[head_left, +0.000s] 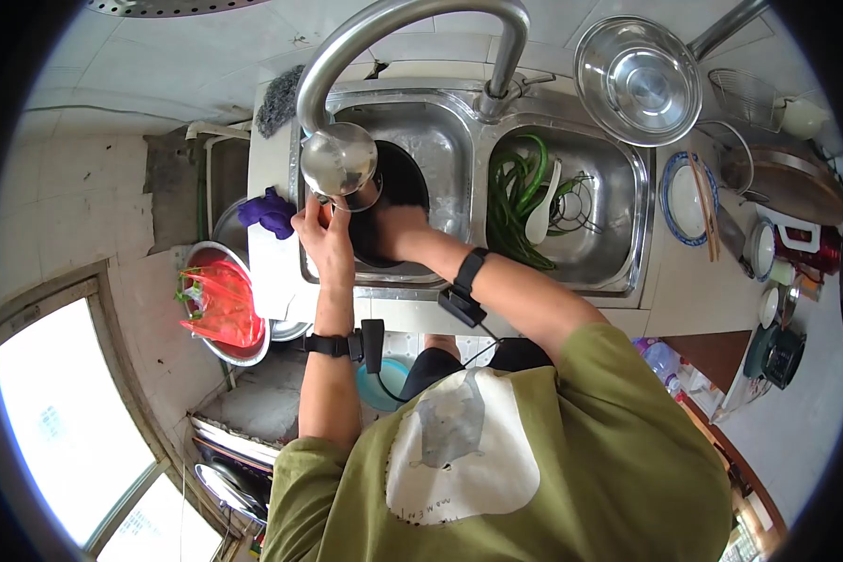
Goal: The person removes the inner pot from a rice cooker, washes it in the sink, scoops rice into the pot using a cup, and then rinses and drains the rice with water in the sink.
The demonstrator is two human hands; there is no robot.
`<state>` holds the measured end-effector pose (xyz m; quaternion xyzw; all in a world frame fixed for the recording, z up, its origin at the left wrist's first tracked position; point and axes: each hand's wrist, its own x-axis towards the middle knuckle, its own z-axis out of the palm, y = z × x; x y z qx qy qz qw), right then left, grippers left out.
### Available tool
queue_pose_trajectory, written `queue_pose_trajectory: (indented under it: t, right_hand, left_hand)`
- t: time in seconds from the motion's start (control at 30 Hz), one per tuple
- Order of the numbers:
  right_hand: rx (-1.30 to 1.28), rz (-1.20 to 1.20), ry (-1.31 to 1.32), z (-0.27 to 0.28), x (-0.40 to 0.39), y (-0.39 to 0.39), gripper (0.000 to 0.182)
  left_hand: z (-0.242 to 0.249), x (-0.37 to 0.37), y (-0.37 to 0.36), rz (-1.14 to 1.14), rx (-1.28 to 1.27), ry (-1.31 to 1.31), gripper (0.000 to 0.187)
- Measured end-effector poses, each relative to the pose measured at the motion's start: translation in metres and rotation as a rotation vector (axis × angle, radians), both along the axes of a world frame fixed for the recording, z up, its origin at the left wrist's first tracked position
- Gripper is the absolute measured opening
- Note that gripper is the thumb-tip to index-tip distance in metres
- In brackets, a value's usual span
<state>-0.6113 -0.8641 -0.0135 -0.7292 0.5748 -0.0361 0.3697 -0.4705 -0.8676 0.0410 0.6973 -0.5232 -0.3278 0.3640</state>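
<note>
The left hand (323, 229) grips the dark pot's (389, 201) rim, steadying it under the faucet (339, 159). The right hand (398, 229) reaches inside the pot (grip hidden, cannot tell).

Both hands work in the left basin of the double sink (459, 112). The left hand (323, 234) sits at the near-left rim, the right hand (393, 229) lower in the basin against a dark pot (398, 183) that fills most of the bowl, leaving bare steel only beyond and to the right of it. Directly above the left hand hangs a round metal strainer (339, 159), with the faucet (393, 37) arching over it; upward passage there is blocked. Just left of the left hand, a purple cloth (267, 211) lies on the rim. Right of the right hand, past the divider, green vegetables (515, 197) and a white spoon (541, 214) occupy the other basin.
</note>
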Motion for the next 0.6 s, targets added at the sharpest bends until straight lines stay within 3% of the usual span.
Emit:
queue_pose_trajectory:
  t: [0.03, 0.07, 0.13, 0.17, 0.27, 0.4, 0.47, 0.53, 0.57, 0.6]
  right_hand:
    - [0.163, -0.008, -0.175, 0.005, 0.004, 0.007, 0.027]
    - [0.211, -0.120, -0.740, 0.003, 0.009, 0.010, 0.035]
    - [0.495, -0.457, -1.258, 0.032, 0.011, 0.008, 0.029]
    - [0.496, -0.456, -1.260, 0.037, 0.010, 0.011, 0.029]
    - [-0.001, -0.206, -0.907, 0.053, -0.008, 0.021, 0.020]
    - [-0.267, 0.344, -0.078, 0.032, -0.073, 0.021, 0.017]
    - [-0.558, 0.277, 0.198, 0.007, -0.099, -0.005, 0.021]
    - [-0.621, 0.098, 0.189, 0.005, -0.121, -0.040, 0.024]
    - [-0.621, 0.099, 0.187, 0.016, -0.125, -0.042, 0.024]
    - [-0.595, -0.065, 0.167, 0.030, -0.129, -0.045, 0.023]
  left_hand:
    - [-0.003, 0.003, -0.001, -0.013, 0.049, -0.065, 0.037]
    - [-0.002, -0.001, -0.001, -0.015, 0.047, -0.066, 0.037]
    - [0.007, -0.011, 0.003, 0.034, 0.031, 0.683, 0.039]
    - [0.017, -0.012, 0.003, 0.047, 0.100, 0.755, 0.042]
    - [0.013, -0.001, -0.003, 0.024, 0.143, 0.793, 0.047]
    - [-0.003, 0.025, -0.012, -0.037, 0.103, 0.396, 0.048]
    - [-0.006, 0.026, -0.009, -0.020, 0.115, 0.358, 0.045]
    - [-0.007, 0.027, -0.010, -0.012, 0.127, 0.320, 0.043]
    - [-0.008, 0.028, -0.009, -0.061, 0.150, 0.204, 0.043]
    - [-0.001, 0.026, -0.008, -0.110, 0.174, 0.086, 0.043]
